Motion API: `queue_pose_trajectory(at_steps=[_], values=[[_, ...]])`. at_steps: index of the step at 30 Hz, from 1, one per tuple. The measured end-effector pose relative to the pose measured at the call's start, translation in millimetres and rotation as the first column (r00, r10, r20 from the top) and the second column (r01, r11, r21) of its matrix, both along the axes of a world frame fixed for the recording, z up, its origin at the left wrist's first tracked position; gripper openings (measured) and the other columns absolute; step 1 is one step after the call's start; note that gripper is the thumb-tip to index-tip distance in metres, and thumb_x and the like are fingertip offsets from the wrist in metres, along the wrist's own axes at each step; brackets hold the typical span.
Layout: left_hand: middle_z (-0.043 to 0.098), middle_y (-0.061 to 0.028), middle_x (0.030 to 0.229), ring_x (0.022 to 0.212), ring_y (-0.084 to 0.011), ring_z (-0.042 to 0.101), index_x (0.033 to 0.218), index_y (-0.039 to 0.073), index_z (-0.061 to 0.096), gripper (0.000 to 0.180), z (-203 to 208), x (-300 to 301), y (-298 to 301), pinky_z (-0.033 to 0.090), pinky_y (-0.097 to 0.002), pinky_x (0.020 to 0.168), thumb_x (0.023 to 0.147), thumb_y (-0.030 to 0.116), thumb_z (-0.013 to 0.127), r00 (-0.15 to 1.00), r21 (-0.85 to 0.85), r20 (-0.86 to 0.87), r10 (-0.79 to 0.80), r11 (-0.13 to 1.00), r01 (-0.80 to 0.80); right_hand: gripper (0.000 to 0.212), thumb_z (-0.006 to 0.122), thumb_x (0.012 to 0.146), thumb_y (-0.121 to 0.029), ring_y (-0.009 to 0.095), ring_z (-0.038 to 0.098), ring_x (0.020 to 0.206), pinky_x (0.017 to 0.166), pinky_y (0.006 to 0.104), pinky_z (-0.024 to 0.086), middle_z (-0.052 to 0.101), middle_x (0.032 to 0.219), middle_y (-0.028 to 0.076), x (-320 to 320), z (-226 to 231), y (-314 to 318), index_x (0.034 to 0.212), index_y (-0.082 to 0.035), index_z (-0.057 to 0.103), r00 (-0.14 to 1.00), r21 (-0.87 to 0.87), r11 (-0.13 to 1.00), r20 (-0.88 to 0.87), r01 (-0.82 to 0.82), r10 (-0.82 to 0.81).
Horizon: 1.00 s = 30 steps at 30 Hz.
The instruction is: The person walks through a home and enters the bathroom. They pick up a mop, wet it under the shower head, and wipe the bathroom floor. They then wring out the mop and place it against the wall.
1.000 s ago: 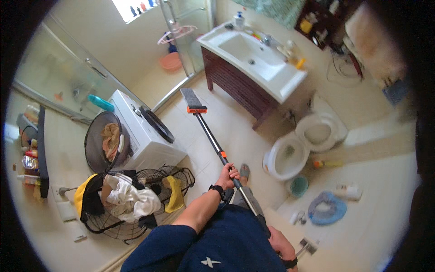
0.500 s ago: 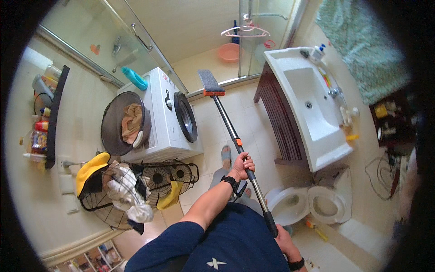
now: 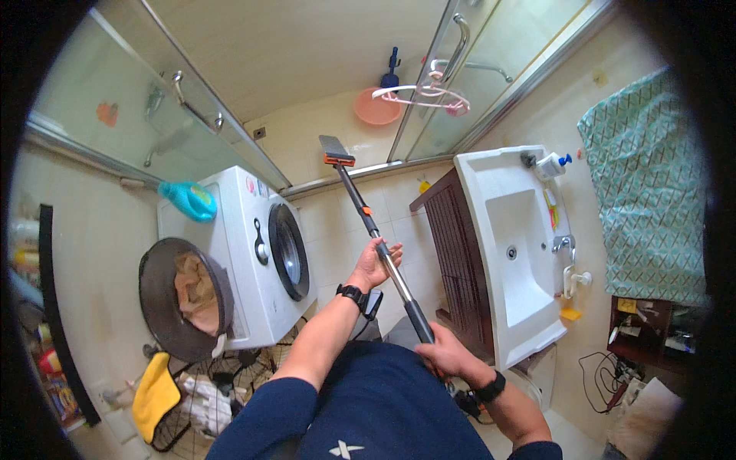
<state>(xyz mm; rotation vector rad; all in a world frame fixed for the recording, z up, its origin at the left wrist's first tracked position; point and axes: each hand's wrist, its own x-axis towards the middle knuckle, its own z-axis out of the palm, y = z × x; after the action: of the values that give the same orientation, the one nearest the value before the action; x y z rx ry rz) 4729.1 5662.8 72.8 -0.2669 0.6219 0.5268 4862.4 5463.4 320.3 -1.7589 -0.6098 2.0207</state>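
- In the head view, a long-handled mop (image 3: 373, 230) is being held by both hands, its pole running from about 5 o'clock near the body up toward 11 o'clock.
- The left hand (image 3: 376, 264) is being wrapped around the silver middle part of the pole, fingers curled over it; a dark watch (image 3: 353, 295) is being worn on that wrist.
- The right hand (image 3: 445, 354) is being clenched on the lower end of the pole, just below the black grip section; a dark band (image 3: 488, 387) is being worn on that wrist too.
- The flat mop head (image 3: 336, 149), with an orange clamp at its base, is being pressed to the tiled floor at 12 o'clock from the left hand, just before the shower threshold.
- A white washing machine (image 3: 253, 253) is being seen at 9 o'clock from the left hand, with a teal bottle (image 3: 189, 200) lying on top of it.
- A round dark basket (image 3: 180, 310) is being leaned against the machine at its 8 o'clock side.
- A white sink (image 3: 517, 253) on a dark wooden cabinet (image 3: 460, 261) is being seen at 3 o'clock from the pole.
- A pink basin (image 3: 376, 107) and a pink hanger (image 3: 422, 96) are being seen in the shower area, at 1 o'clock from the mop head.
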Motion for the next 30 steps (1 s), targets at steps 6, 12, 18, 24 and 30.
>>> queue_pose_trajectory(at_steps=[6, 12, 18, 24, 30], values=[[0.066, -0.0156, 0.119, 0.095, -0.0292, 0.067, 0.122, 0.014, 0.056, 0.028, 42.9, -34.2, 46.1, 0.055, -0.0441, 0.086, 0.102, 0.033, 0.049, 0.994, 0.182, -0.052, -0.093, 0.978, 0.101, 0.025, 0.06, 0.084, -0.01, 0.017, 0.051, 0.039, 0.034, 0.0319, 0.04, 0.053, 0.059, 0.007, -32.6, -17.8, 153.8, 0.104, -0.001, 0.047, 0.999, 0.0, 1.0, 0.029, -0.027, 0.027], [0.067, -0.012, 0.099, 0.088, -0.0253, 0.067, 0.137, 0.005, 0.048, 0.045, 70.4, -77.3, 65.5, 0.057, -0.0399, 0.079, 0.104, 0.034, 0.05, 0.977, 0.271, -0.181, 0.11, 0.961, -0.058, 0.024, 0.065, 0.084, -0.017, 0.019, 0.061, 0.05, 0.044, 0.0316, 0.049, 0.061, 0.07, 0.012, -75.4, -33.7, 233.1, 0.093, 0.001, 0.05, 0.981, 0.164, 0.984, -0.164, -0.073, 0.1], [0.06, -0.0102, 0.088, 0.068, -0.0191, 0.064, 0.105, 0.005, 0.052, 0.024, 104.4, -120.0, 100.1, 0.058, -0.0331, 0.057, 0.106, 0.029, 0.047, 0.948, 0.196, -0.276, 0.158, 0.975, -0.105, 0.042, 0.058, 0.098, -0.036, 0.02, 0.071, 0.071, 0.063, 0.0337, 0.058, 0.07, 0.085, 0.013, -22.3, -47.6, 325.9, 0.118, 0.001, 0.063, 0.697, 0.222, 0.683, -0.021, -0.696, 0.717], [0.056, -0.0079, 0.09, 0.065, -0.0151, 0.056, 0.103, 0.009, 0.047, 0.018, 129.9, -136.9, 99.7, 0.051, -0.0309, 0.054, 0.107, 0.027, 0.045, 0.834, 0.125, -0.542, -0.098, 0.973, 0.196, 0.047, 0.058, 0.098, -0.035, 0.019, 0.069, 0.07, 0.06, 0.0319, 0.058, 0.07, 0.091, 0.013, 72.8, -68.7, 418.7, 0.129, 0.0, 0.059, 0.738, 0.14, 0.729, 0.021, -0.67, 0.675], [0.061, -0.0129, 0.103, 0.079, -0.0208, 0.064, 0.156, 0.018, 0.012, 0.063, 134.3, -117.1, 78.6, 0.059, -0.0401, 0.071, 0.104, 0.014, 0.049, 0.818, 0.03, -0.51, -0.266, 0.945, 0.326, 0.046, 0.057, 0.097, -0.033, 0.019, 0.069, 0.071, 0.06, 0.0317, 0.058, 0.069, 0.092, 0.013, 91.5, -87.8, 484.4, 0.125, 0.003, 0.061, 0.691, 0.184, 0.673, 0.054, -0.716, 0.721]])
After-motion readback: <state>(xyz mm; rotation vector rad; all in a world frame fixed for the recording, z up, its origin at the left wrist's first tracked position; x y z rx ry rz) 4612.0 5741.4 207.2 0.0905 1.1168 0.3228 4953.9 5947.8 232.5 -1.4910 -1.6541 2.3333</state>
